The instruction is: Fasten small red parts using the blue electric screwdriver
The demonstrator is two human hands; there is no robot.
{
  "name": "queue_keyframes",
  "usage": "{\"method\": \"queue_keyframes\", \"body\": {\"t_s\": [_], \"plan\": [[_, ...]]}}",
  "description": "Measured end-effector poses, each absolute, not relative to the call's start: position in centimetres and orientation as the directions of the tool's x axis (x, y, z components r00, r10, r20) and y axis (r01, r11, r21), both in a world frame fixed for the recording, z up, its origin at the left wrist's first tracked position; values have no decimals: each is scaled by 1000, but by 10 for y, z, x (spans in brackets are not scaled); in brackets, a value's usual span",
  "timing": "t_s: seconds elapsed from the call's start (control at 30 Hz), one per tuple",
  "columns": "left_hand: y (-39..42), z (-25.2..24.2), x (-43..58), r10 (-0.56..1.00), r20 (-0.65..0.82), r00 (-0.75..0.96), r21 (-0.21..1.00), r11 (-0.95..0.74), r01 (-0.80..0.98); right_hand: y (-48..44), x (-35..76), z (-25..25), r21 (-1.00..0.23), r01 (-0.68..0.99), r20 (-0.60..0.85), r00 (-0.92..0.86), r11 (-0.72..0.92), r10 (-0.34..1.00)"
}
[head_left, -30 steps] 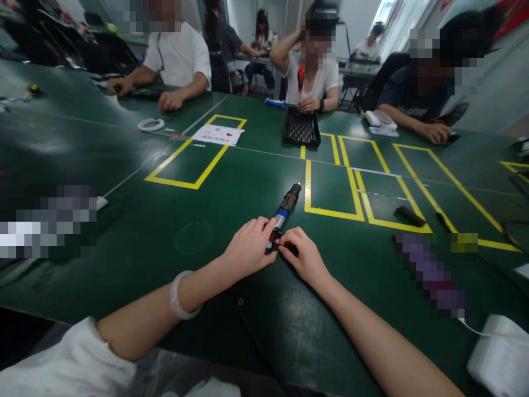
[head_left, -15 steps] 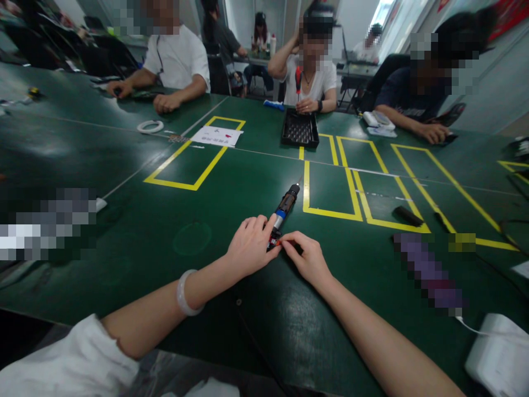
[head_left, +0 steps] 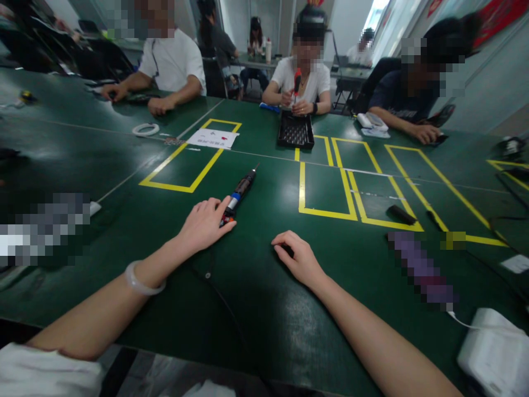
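A black electric screwdriver [head_left: 238, 193] with a blue band and red rear end lies on the green table [head_left: 264, 309], tip pointing away. My left hand [head_left: 203, 225], with a pale bangle on the wrist, lies over its rear end, fingers wrapped on it. My right hand [head_left: 298, 257] rests on the table a short way right of the tool, apart from it. Its fingers are curled over a small dark thing I cannot make out. A thin black cable [head_left: 225, 303] runs from the tool toward me.
Yellow tape boxes [head_left: 326, 212] mark the table. A black tray [head_left: 295, 131], a paper sheet [head_left: 212, 138] and a white ring [head_left: 145, 129] lie further off. A small black bar [head_left: 401, 214] sits right, a white box [head_left: 496, 353] near right. Several people sit opposite.
My hands have parted. My left hand has carried the screwdriver to the left; my right hand has let go of its rear end and stayed on the table, curled.
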State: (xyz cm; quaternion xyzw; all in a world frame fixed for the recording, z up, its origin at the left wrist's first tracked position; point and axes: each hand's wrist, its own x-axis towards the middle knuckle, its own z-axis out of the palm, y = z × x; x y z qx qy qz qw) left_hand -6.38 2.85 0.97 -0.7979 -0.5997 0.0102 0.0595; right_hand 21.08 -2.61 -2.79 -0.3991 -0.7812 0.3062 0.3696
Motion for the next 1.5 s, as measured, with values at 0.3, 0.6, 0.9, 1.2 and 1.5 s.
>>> {"method": "queue_keyframes", "body": {"t_s": [0.3,0.6,0.9,1.2,1.5], "plan": [[83,12,-148,992,14,126,-104,-124,987,-26,211,-26,-749,435,310,-437,500,844],[111,27,-185,999,-32,22,-200,-28,979,-25,212,-29,-726,456,311,-450,515,837],[88,27,-166,988,155,-9,-213,42,976,-25,211,-27,-724,468,295,-454,507,841],[78,41,-108,986,166,-27,190,-5,982,-23,212,-29,-782,410,289,-427,469,857],[17,24,11,774,-119,621,930,-132,343,-21,211,-29,-990,-126,107,-397,62,912]]}}
